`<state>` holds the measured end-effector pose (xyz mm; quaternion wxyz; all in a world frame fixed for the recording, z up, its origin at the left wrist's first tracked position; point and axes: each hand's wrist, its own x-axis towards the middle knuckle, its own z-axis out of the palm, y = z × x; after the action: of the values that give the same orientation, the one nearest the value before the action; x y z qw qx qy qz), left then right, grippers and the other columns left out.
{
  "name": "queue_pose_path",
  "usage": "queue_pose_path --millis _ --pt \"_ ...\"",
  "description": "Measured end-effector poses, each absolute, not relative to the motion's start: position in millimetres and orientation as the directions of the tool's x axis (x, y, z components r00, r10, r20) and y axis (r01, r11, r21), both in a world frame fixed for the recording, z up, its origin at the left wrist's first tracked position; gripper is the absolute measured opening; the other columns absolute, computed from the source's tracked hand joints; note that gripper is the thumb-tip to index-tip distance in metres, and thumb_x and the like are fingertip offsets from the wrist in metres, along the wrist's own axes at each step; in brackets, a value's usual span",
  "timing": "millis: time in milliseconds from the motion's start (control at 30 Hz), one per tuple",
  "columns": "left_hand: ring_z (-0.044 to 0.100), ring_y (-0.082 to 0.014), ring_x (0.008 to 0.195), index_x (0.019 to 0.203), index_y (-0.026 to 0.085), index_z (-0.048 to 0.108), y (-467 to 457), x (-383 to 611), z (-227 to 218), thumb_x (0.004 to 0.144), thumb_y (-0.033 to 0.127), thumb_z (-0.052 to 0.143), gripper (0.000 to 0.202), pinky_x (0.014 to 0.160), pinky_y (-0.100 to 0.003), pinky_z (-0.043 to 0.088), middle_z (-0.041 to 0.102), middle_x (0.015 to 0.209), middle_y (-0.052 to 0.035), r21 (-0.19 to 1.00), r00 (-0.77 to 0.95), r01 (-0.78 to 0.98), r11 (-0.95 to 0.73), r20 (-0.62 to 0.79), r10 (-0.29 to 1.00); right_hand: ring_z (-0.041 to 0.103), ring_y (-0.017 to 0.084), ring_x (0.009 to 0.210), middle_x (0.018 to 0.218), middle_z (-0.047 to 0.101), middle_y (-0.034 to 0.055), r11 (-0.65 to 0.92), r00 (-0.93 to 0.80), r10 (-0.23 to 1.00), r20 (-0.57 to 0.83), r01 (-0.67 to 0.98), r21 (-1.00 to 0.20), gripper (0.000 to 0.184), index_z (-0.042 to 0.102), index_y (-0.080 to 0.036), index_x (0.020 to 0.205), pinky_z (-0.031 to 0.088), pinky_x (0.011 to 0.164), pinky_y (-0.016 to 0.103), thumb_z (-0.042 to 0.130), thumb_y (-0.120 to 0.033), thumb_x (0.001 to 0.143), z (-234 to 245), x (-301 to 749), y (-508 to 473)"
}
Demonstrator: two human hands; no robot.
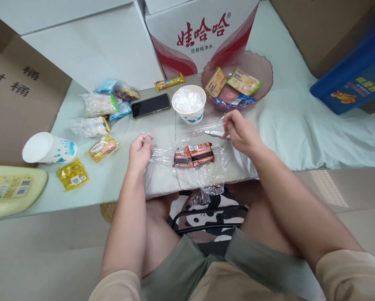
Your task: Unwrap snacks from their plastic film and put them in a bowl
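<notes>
Clear plastic film is stretched between my two hands and hangs over the table's front edge. My left hand pinches its left side. My right hand pinches its upper right part with fingers closed. Brown-red wrapped snack packets lie on the film, between the hands. Beside my right hand, a white-handled knife lies on the table, its handle end partly hidden by the fingers. Just beyond stands a white paper cup with clear plastic inside.
A pink bowl holds several snack packs. A phone, a yellow snack stick and several wrapped packets lie left of it. A tipped paper cup and a pale yellow bottle are at far left. Boxes stand behind.
</notes>
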<state>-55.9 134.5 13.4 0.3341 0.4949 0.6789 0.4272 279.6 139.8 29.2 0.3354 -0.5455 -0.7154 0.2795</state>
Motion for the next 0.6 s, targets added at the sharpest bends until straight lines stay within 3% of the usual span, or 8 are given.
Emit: queue_pose_path --millis 100,333,500,600 --pt "0.031 -0.0099 0.045 0.085 0.019 0.059 133.0 -51.7 18.6 0.089 0.028 0.055 0.010 0.044 -0.022 0.020 0.038 0.052 0.0059 0.923 -0.304 0.333 0.192 -0.087 0.949 0.066 0.016 0.060 0.088 0.070 0.0014 0.225 -0.145 0.974 0.172 0.640 -0.734 0.012 0.049 -0.024 0.102 0.041 0.064 0.032 0.039 -0.031 0.100 30.1 280.4 138.7" --pt "0.031 -0.0099 0.046 0.084 0.020 0.060 133.8 -53.4 15.8 0.090 0.026 0.055 0.010 0.045 -0.023 0.021 0.039 0.054 0.0052 0.921 -0.295 0.351 0.170 -0.064 0.953 0.062 0.016 0.060 0.093 0.074 0.0019 0.228 -0.112 0.971 0.209 0.688 -0.689 0.015 0.054 -0.025 0.102 0.039 0.065 0.032 0.043 -0.035 0.102 29.6 282.1 138.1" --pt "0.032 -0.0099 0.048 0.083 0.020 0.060 133.8 -54.6 14.7 0.090 0.028 0.057 0.011 0.046 -0.023 0.023 0.041 0.056 0.0046 0.917 -0.269 0.373 0.145 -0.043 0.962 0.053 0.012 0.050 0.092 0.072 0.0005 0.191 -0.106 0.981 0.159 0.615 -0.765 0.022 0.053 -0.026 0.103 0.041 0.061 0.032 0.042 -0.046 0.104 31.6 279.1 137.6" --pt "0.031 -0.0102 0.048 0.084 0.020 0.059 133.3 -53.7 15.9 0.091 0.028 0.056 0.011 0.046 -0.023 0.022 0.039 0.055 0.0050 0.918 -0.278 0.361 0.161 -0.059 0.959 0.055 0.014 0.054 0.092 0.071 0.0014 0.186 -0.100 0.983 0.157 0.587 -0.788 0.022 0.052 -0.026 0.102 0.042 0.061 0.031 0.042 -0.045 0.103 31.8 278.6 137.8"
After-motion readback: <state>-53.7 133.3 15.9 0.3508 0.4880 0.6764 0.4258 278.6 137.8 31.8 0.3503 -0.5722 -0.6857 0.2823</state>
